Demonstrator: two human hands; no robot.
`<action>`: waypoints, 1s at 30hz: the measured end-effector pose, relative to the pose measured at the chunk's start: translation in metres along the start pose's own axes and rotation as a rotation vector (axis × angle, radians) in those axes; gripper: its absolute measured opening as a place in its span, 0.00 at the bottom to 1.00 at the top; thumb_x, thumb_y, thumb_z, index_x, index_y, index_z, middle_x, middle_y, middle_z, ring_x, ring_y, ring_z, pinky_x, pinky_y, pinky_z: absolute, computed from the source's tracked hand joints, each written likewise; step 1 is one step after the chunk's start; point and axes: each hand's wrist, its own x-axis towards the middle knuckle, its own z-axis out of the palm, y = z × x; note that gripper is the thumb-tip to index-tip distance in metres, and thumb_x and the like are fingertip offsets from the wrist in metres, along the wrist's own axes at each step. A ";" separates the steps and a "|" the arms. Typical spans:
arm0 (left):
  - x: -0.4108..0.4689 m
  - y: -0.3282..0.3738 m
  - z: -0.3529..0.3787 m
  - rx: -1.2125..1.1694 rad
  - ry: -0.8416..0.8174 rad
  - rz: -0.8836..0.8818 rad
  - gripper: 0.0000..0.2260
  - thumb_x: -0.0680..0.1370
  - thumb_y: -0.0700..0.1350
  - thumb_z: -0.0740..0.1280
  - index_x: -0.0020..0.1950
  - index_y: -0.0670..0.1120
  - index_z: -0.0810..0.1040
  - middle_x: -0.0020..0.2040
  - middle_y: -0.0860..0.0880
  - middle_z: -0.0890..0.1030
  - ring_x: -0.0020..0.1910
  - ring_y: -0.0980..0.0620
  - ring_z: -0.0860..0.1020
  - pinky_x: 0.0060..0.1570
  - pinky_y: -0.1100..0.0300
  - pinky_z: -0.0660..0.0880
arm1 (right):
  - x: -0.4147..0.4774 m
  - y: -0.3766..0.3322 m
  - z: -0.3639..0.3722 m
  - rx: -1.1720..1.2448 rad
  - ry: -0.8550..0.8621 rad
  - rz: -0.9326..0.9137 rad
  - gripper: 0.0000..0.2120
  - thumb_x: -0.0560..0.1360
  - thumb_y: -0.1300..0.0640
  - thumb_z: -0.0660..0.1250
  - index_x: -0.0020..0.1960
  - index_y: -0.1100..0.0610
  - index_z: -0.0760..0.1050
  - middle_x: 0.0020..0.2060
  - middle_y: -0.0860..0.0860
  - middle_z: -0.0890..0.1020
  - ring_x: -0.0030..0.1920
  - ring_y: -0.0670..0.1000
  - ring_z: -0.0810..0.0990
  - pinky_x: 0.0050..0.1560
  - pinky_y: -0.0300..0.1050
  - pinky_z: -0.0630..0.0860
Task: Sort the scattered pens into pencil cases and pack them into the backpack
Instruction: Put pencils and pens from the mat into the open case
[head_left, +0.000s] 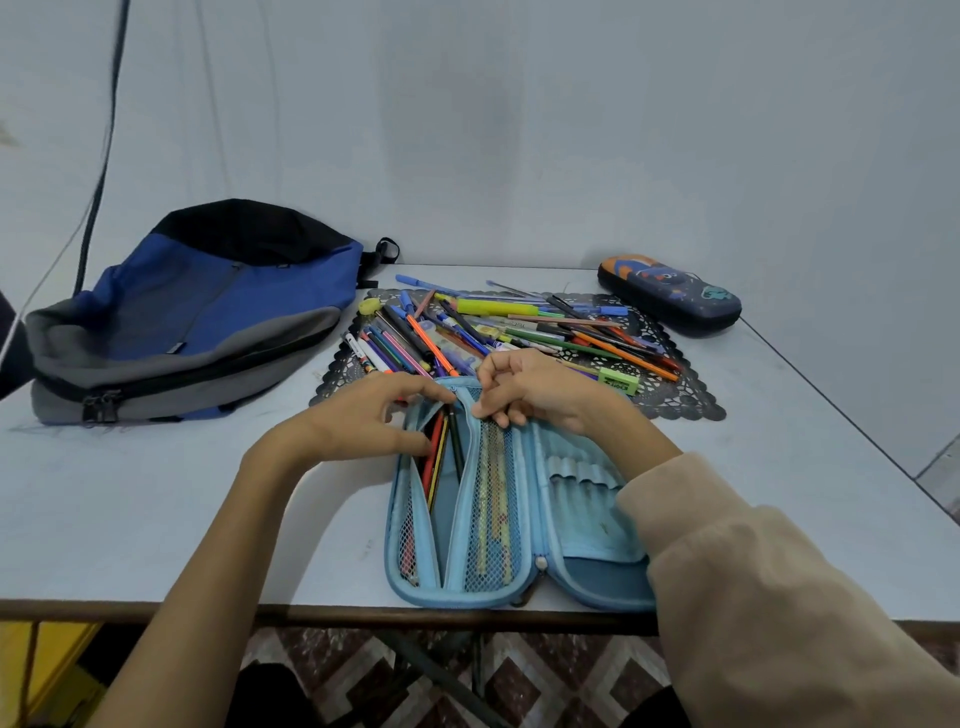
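Blue case (587, 499): open, few pens inside.
Grip: left hand (358, 421), right hand (535, 389) pinch its pocket edges.
Pens (519, 327): most unsorted, far.
Backpack (197, 322): unpacked.

The right sleeve (753, 545) hides the near right corner of the open blue pencil case (587, 499), and the print on the green eraser (618, 382) is too small to read.

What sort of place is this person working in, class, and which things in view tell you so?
Probably a room at home, though that is a guess: a small white table set against plain walls, a black lace mat under the pens, and a patterned floor below.
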 end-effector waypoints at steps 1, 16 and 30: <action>0.000 0.000 0.000 -0.008 -0.002 -0.010 0.23 0.66 0.50 0.70 0.60 0.62 0.75 0.60 0.56 0.75 0.61 0.55 0.72 0.56 0.62 0.72 | 0.000 0.000 0.000 -0.002 0.002 -0.002 0.14 0.71 0.75 0.68 0.39 0.59 0.69 0.24 0.52 0.77 0.20 0.45 0.73 0.19 0.33 0.66; 0.000 -0.007 0.011 0.073 0.030 -0.005 0.30 0.64 0.55 0.69 0.67 0.59 0.73 0.61 0.57 0.71 0.62 0.55 0.66 0.56 0.62 0.66 | 0.001 0.002 0.000 -0.034 0.014 -0.010 0.12 0.70 0.75 0.68 0.40 0.60 0.70 0.24 0.52 0.78 0.20 0.45 0.73 0.20 0.34 0.68; 0.009 -0.015 0.018 0.043 0.168 0.063 0.23 0.64 0.68 0.64 0.54 0.60 0.79 0.56 0.59 0.76 0.56 0.57 0.70 0.52 0.61 0.71 | 0.004 0.006 -0.001 -0.039 0.008 -0.028 0.12 0.70 0.75 0.69 0.40 0.61 0.72 0.26 0.52 0.78 0.22 0.47 0.74 0.21 0.34 0.69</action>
